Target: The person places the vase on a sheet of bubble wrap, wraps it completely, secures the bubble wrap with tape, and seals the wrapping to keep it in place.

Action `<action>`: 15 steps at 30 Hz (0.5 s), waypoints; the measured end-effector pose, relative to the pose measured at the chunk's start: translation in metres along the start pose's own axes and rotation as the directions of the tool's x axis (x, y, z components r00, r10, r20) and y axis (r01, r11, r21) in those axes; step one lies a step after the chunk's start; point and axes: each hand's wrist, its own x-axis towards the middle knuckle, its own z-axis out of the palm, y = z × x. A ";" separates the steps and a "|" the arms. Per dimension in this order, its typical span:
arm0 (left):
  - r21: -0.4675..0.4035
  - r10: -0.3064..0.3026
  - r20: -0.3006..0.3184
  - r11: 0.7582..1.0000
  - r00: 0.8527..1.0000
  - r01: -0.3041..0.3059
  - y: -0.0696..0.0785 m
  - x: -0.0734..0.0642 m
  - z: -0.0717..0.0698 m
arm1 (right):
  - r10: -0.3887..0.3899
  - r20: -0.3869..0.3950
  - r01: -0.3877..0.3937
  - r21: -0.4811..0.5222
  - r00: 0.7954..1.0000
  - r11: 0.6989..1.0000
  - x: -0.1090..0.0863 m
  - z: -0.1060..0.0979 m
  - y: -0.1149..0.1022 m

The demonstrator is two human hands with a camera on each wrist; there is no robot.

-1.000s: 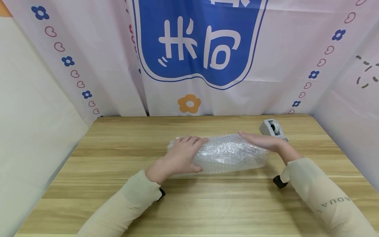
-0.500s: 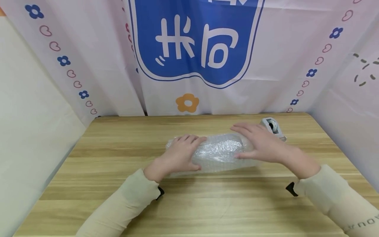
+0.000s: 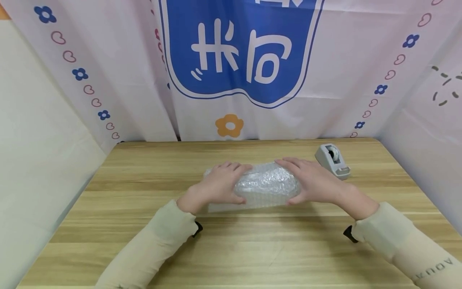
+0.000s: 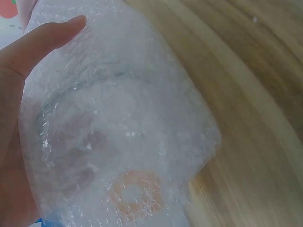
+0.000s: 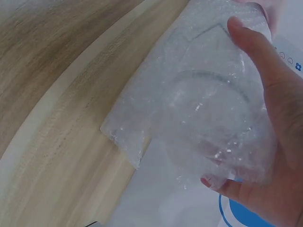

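Observation:
A roll-shaped bundle in clear bubble wrap (image 3: 268, 182) lies crosswise on the wooden table, a circular edge showing faintly through its ends in both wrist views. My left hand (image 3: 220, 184) grips its left part, fingers over the far side and thumb along the near side. From the right, my right hand (image 3: 315, 180) grips the other end the same way. Loose wrap (image 4: 189, 156) juts past the end in the left wrist view, and a wrap corner (image 5: 128, 142) sticks out in the right wrist view. What the wrap encloses cannot be made out.
A grey tape dispenser (image 3: 333, 160) with a roll of tape stands just behind the right hand. A printed white curtain (image 3: 288, 120) hangs along the table's back edge. Pale walls flank the wooden table (image 3: 252, 249).
The right hand has come from lying along the bundle's far right side to gripping its right end, thumb now on the near side. The left hand keeps its grip.

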 end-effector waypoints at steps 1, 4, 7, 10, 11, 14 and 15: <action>-0.012 -0.003 0.005 1.000 1.000 0.003 -0.001 0.001 -0.001 | 0.003 0.000 -0.003 0.002 1.000 1.000 0.001 0.000 0.001; -0.047 0.003 0.016 0.999 1.000 -0.003 -0.004 0.004 -0.003 | 0.013 0.007 -0.013 0.012 1.000 1.000 0.002 0.002 0.003; -0.074 0.013 0.032 0.997 0.999 -0.011 -0.006 0.006 -0.005 | 0.021 0.016 -0.022 0.022 1.000 1.000 0.003 0.003 0.004; -0.100 0.018 0.054 0.995 0.998 -0.013 -0.008 0.008 -0.006 | 0.026 0.032 -0.027 0.024 0.999 0.999 0.004 0.002 0.004; -0.109 0.018 0.061 0.994 0.998 -0.011 -0.009 0.009 -0.007 | 0.028 0.039 -0.029 0.026 0.999 0.999 0.004 0.002 0.004; -0.131 0.019 0.075 0.991 0.997 -0.009 -0.010 0.010 -0.007 | 0.030 0.058 -0.032 0.038 0.998 0.999 0.004 0.000 0.004; -0.134 0.019 0.078 0.991 0.997 -0.008 -0.010 0.010 -0.007 | 0.031 0.064 -0.034 0.045 0.997 0.998 0.004 0.000 0.003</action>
